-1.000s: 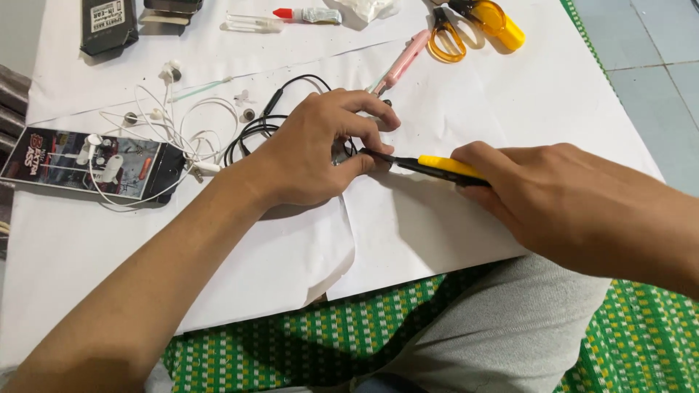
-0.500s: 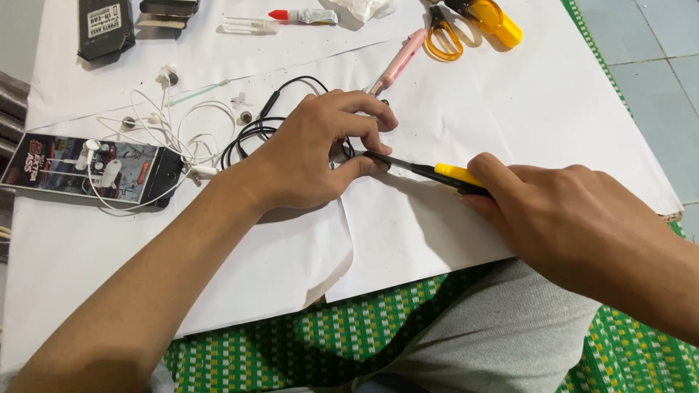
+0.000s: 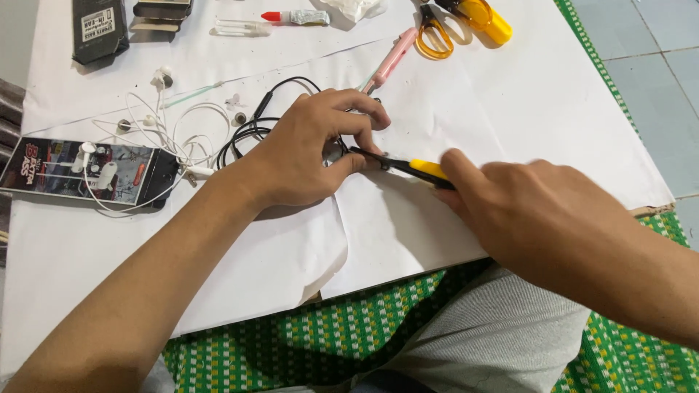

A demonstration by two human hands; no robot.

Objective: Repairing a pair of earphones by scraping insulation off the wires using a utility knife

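My left hand (image 3: 309,149) rests on the white paper and pinches a small part of the black earphones (image 3: 251,131) between thumb and fingers. My right hand (image 3: 524,211) grips a yellow and black tool (image 3: 411,168) whose dark tip points left and meets the part under my left fingers. The black cable loops out to the left of my left hand. The part itself is mostly hidden by my fingers.
White earphones (image 3: 156,127) lie tangled over a dark printed box (image 3: 80,169) at the left. A pink pen-like tool (image 3: 392,60), orange scissors (image 3: 435,33), a yellow tool (image 3: 486,17), a small glue tube (image 3: 295,16) and dark boxes (image 3: 98,28) lie along the far edge. White paper (image 3: 524,102) covers the surface.
My right hand has slid slightly left along the tool toward my left hand. My left hand and the earphones stay in place.
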